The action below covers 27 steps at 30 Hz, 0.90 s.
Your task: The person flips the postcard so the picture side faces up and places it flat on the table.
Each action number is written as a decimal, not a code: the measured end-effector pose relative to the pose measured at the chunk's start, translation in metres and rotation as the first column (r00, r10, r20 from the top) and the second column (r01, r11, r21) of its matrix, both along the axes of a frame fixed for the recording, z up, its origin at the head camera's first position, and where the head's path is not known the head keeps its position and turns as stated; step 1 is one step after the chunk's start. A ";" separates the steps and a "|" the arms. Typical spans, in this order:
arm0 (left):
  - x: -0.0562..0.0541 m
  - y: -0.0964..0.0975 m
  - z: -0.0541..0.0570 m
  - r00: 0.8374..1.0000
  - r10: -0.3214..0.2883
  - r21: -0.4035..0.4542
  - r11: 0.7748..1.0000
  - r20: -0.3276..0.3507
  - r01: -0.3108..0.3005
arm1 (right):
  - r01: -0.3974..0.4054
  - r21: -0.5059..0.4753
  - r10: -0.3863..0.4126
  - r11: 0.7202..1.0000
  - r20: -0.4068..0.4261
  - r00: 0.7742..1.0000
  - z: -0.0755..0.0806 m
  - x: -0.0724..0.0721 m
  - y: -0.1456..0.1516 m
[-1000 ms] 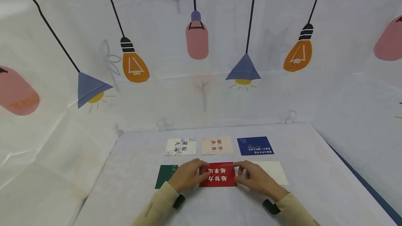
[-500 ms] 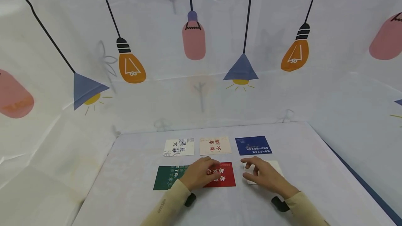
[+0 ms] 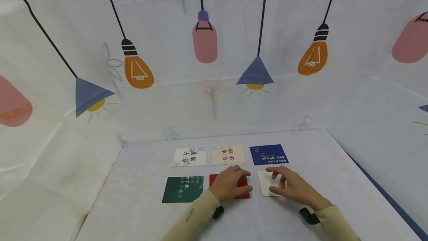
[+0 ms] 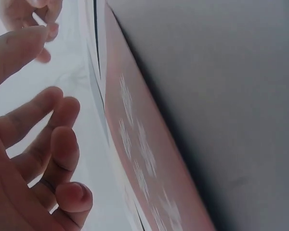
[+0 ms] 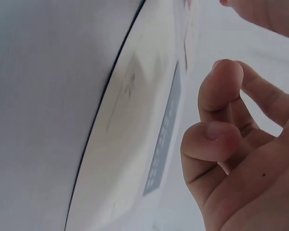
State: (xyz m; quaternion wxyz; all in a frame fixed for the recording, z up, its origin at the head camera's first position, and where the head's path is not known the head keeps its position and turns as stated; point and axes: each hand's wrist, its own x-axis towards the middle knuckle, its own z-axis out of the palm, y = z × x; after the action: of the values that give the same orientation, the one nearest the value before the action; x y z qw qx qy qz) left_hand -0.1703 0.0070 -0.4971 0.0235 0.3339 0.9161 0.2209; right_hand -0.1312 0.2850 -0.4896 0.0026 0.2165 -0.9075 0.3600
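My left hand (image 3: 229,184) hovers over the red card (image 3: 245,195) with white writing, hiding most of it. In the left wrist view the fingers of this hand (image 4: 29,159) are loosely bent and apart from the card. My right hand (image 3: 297,188) hangs over the cream card (image 3: 265,183) and covers its right part. The right wrist view shows that card's faint markings (image 5: 130,89), with the right hand (image 5: 250,154) bent loosely above it. Neither hand holds anything. Left of the red card lies a green card (image 3: 182,189) with pale writing.
A back row holds a white card (image 3: 188,157) with black writing, a beige card (image 3: 229,155) with red writing and a navy card (image 3: 269,154). All lie flat on the white-covered table (image 3: 133,196). Behind stands a white sheet (image 3: 167,114) printed with lamps.
Both hands have moved right. A second ago they were at the two sides of the red card; now the left is over it and the right over the cream card. The green card is uncovered.
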 end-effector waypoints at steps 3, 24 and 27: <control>0.001 0.012 0.000 0.999 -0.007 -0.042 0.999 -0.034 0.006 | 0.010 0.001 -0.010 1.000 0.021 1.000 0.003 0.001 0.008; -0.011 0.060 -0.006 0.996 0.078 -0.178 0.981 0.037 -0.071 | 0.148 0.103 -0.163 0.984 0.156 0.974 0.004 0.001 0.061; -0.012 0.060 -0.007 0.996 0.069 -0.157 0.986 0.058 -0.059 | 0.156 0.151 -0.178 0.976 0.151 0.972 0.003 0.000 0.064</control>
State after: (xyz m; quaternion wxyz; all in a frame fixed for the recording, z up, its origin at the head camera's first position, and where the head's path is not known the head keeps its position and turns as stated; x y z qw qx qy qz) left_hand -0.1822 0.0671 -0.5043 0.0712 0.2944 0.9395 0.1598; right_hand -0.1313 0.3494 -0.4869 -0.0568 0.1085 -0.9424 0.3113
